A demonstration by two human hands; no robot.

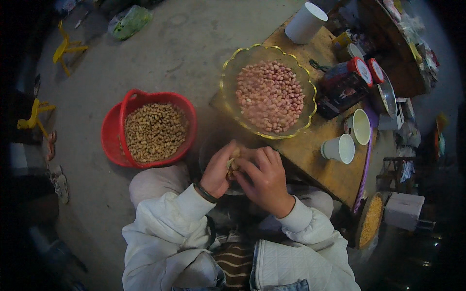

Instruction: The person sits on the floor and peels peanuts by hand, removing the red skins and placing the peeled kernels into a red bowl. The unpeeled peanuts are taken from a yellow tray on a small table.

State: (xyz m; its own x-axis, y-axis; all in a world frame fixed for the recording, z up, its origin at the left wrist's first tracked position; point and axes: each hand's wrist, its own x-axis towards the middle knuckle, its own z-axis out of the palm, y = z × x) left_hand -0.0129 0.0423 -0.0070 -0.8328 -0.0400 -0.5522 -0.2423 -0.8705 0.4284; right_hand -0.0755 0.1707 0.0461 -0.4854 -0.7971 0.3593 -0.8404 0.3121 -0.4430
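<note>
My left hand [217,172] is cupped around several peanuts in their shells [232,167], held above my lap. Thumb and fingers of my right hand [264,178] press against the same peanuts from the other side. Below both hands is a dark, round container [207,149], mostly hidden by them. To the left, a red plastic basket [109,134] with a handle holds many unshelled peanuts [156,132]. Ahead and to the right, a clear bowl with a scalloped gold rim [233,109] contains shelled pinkish peanut kernels [271,96].
The bowl stands on a wooden table [309,160] with a white cylinder [306,23], two paper cups [338,148] and red-lidded jars [344,87]. A round tray of yellow grain [370,220] is at right. Yellow stools [65,49] and a bag of greens [130,22] are on the concrete floor.
</note>
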